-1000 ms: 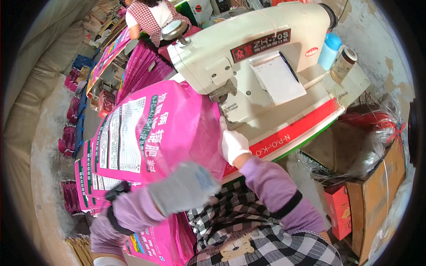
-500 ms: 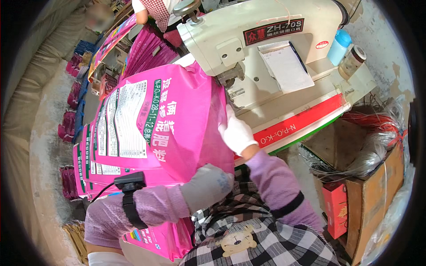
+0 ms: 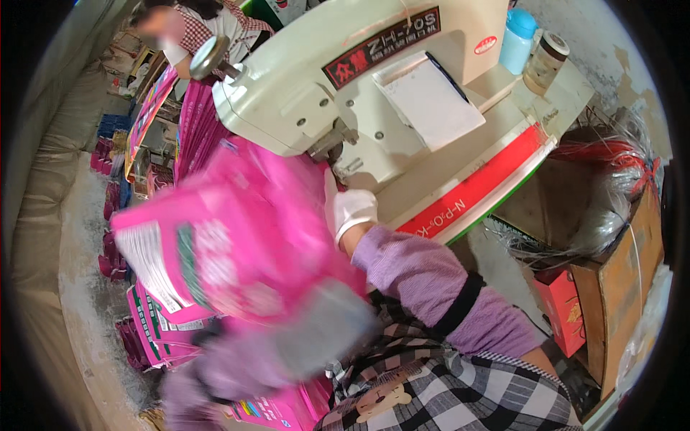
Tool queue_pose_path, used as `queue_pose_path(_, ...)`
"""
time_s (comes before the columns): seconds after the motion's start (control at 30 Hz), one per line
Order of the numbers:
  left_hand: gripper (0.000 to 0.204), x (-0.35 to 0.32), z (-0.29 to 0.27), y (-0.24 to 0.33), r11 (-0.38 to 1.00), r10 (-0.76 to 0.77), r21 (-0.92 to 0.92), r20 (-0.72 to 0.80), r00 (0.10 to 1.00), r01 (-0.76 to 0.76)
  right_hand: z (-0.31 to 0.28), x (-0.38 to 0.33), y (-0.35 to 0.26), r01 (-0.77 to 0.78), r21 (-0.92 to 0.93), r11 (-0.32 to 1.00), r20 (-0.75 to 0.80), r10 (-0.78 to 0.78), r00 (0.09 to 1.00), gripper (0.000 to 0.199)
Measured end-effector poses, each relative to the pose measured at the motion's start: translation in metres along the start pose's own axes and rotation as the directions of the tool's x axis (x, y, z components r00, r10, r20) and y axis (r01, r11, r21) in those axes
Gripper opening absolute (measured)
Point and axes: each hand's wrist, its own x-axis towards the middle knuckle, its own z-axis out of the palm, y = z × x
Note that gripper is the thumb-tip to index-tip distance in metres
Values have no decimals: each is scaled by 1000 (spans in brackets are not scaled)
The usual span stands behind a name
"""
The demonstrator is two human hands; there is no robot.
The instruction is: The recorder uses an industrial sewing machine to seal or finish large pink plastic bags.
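Observation:
A pink woven sack (image 3: 287, 208) with a white printed panel and a dark green stripe lies bent and smeared by motion under the head of a cream industrial sewing machine (image 3: 287, 86). My right hand (image 3: 353, 210), in a white glove, grips the sack's right edge just below the needle area, its fingertips partly hidden by the fabric. At the sack's near side is my left hand (image 3: 334, 327) in a grey glove, too blurred to show its fingers. Further pink sacks (image 3: 154, 334) lie beneath on the left.
A notepad (image 3: 431, 100) rests on the machine bed, with a blue bottle (image 3: 517, 43) and a lidded jar (image 3: 546, 65) behind. Right of me stand a cardboard box (image 3: 629, 287), clear strands (image 3: 611, 208) and a red box (image 3: 559, 309). A person (image 3: 226, 32) works beyond the machine.
The sack has bunched up and its left part has lifted and swung. My left hand has moved slightly down and blurred; my right shifts left in view along with the machine as the view turns.

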Motion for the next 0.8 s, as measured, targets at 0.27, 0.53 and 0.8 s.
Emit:
queue_pose_path(0.27,114,-81,56,-129,532,-428,-498,539,725,685,-29,-46,47,133,116,984,-111,-120,987,14)
queue_pose_path(0.53,34,-264,-17,-119,528,-737,-115,430,522,841,-109,-114,68,544,703,458,-492,-240,837,29)
queue_pose_path(0.8,28,-331,-16,85,1,-733,-94,678,65,996,-53,-142,73,309,867,391,-219,-257,941,18)
